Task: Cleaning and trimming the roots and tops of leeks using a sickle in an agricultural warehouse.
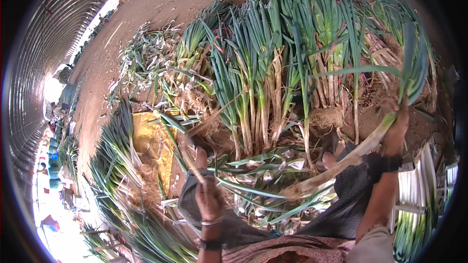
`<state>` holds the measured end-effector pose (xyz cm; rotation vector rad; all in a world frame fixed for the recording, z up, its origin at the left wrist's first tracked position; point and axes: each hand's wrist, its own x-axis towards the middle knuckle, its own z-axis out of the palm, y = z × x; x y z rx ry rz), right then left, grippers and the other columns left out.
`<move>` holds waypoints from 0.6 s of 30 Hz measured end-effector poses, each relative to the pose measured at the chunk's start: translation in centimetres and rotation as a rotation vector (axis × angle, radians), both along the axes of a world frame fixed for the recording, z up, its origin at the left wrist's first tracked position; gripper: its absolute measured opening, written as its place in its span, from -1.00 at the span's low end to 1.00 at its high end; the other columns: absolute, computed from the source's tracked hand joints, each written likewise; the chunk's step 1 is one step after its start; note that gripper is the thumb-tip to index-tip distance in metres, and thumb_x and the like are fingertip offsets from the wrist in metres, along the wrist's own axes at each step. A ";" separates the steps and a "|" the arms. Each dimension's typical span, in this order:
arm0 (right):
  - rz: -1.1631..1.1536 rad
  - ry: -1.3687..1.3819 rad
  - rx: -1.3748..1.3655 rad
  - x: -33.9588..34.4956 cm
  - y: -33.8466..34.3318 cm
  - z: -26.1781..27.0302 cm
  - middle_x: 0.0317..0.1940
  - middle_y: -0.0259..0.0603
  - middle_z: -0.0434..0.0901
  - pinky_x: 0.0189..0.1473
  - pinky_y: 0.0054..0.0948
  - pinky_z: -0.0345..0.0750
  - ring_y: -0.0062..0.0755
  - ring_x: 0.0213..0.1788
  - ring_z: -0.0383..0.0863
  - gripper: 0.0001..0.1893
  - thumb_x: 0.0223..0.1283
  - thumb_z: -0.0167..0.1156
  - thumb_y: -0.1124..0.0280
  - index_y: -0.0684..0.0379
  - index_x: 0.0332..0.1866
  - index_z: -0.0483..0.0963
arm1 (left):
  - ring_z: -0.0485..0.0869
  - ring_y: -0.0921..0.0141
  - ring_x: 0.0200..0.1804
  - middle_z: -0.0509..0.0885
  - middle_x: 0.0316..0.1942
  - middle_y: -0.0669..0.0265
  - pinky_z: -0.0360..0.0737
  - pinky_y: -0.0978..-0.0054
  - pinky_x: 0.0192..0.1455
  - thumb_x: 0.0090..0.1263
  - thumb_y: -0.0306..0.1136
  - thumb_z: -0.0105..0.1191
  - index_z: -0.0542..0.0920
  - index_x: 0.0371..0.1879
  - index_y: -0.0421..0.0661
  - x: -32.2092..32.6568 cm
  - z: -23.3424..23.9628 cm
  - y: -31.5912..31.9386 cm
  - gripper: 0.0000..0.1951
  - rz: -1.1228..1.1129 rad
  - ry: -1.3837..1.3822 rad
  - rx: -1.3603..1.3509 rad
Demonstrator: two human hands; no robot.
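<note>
My right hand (399,117) grips a thick long green onion (347,159). Its leaves rise above my fist, and its pale stem slants down to hairy roots between my knees. In my left hand (209,201) is the wooden handle of a hooked tool (192,162), which looks like a sickle; its brown blade points up and to the right. Before me, several tall green onions (256,91) stand upright, roots down. Under and between my legs lie stripped leaves (270,168).
More green onions are piled at my left (117,168), beside a yellow sheet (151,131). Trimmed onions (416,197) lie on a metal rack at my right. Leaf scraps (146,51) cover part of the dirt floor (164,0). A corrugated wall (40,33) curves along the left.
</note>
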<state>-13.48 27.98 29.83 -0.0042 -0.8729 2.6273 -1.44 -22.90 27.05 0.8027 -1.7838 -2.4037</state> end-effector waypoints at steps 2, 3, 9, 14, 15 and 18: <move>-0.221 -0.152 -0.033 0.8 -0.3 0.9 -0.55 -0.38 0.30 -0.61 -0.63 0.35 -0.66 -0.58 0.31 -0.65 0.31 -0.08 0.28 0.13 0.15 0.26 | 0.36 0.45 -0.68 0.36 -0.72 0.40 0.32 0.47 -0.64 0.33 -0.26 -0.07 0.44 -0.15 -0.09 -1.3 0.3 0.8 -0.78 -0.274 0.029 -0.356; -0.413 -0.293 0.436 0.9 -3.6 0.8 -0.53 -0.35 0.34 -0.56 -0.59 0.40 -0.62 -0.54 0.36 -0.60 0.28 -0.03 0.28 0.12 0.19 0.23 | 0.45 0.34 -0.63 0.43 -0.70 0.32 0.41 0.38 -0.56 0.28 -0.29 -0.04 0.43 -0.13 -0.13 -1.4 0.2 1.5 -0.75 -0.530 0.077 -0.729; -0.165 -0.330 0.219 -0.2 -14.6 3.6 -0.25 -0.25 0.52 -0.30 -0.44 0.51 -0.46 -0.31 0.53 -0.62 0.14 0.16 0.30 0.16 0.05 0.35 | 0.40 0.11 0.12 0.38 0.08 -0.06 0.35 0.26 0.15 0.09 -0.23 0.22 0.26 0.19 -0.20 -4.8 2.6 5.0 -0.32 -1.014 0.268 -1.034; 0.050 -0.209 0.137 -0.4 -19.6 2.9 -0.22 -0.37 0.52 -0.17 -0.52 0.45 -0.55 -0.22 0.51 -0.71 0.12 0.16 0.45 0.17 -0.02 0.40 | 0.47 0.10 0.04 0.41 0.06 -0.06 0.42 0.31 0.08 0.13 -0.31 0.20 0.26 0.16 -0.26 -10.1 6.1 15.8 -0.37 -0.744 0.604 -0.404; 0.146 -0.177 0.123 0.0 -20.8 2.9 -0.24 -0.39 0.51 -0.18 -0.54 0.44 -0.57 -0.23 0.51 -0.71 0.12 0.17 0.43 0.17 -0.03 0.40 | 0.50 0.16 -0.01 0.45 0.03 -0.02 0.46 0.34 0.01 0.14 -0.31 0.21 0.29 0.13 -0.28 -11.5 5.1 16.8 -0.40 -0.744 0.657 -0.446; 0.191 -0.174 0.106 -0.4 -21.4 2.6 -0.30 -0.41 0.50 -0.22 -0.57 0.44 -0.60 -0.27 0.49 -0.72 0.13 0.17 0.39 0.17 -0.05 0.41 | 0.56 0.38 -0.21 0.57 -0.17 0.15 0.50 0.49 -0.22 0.22 -0.32 0.15 0.44 -0.09 -0.28 -13.0 5.7 18.8 -0.63 -0.632 0.601 -0.153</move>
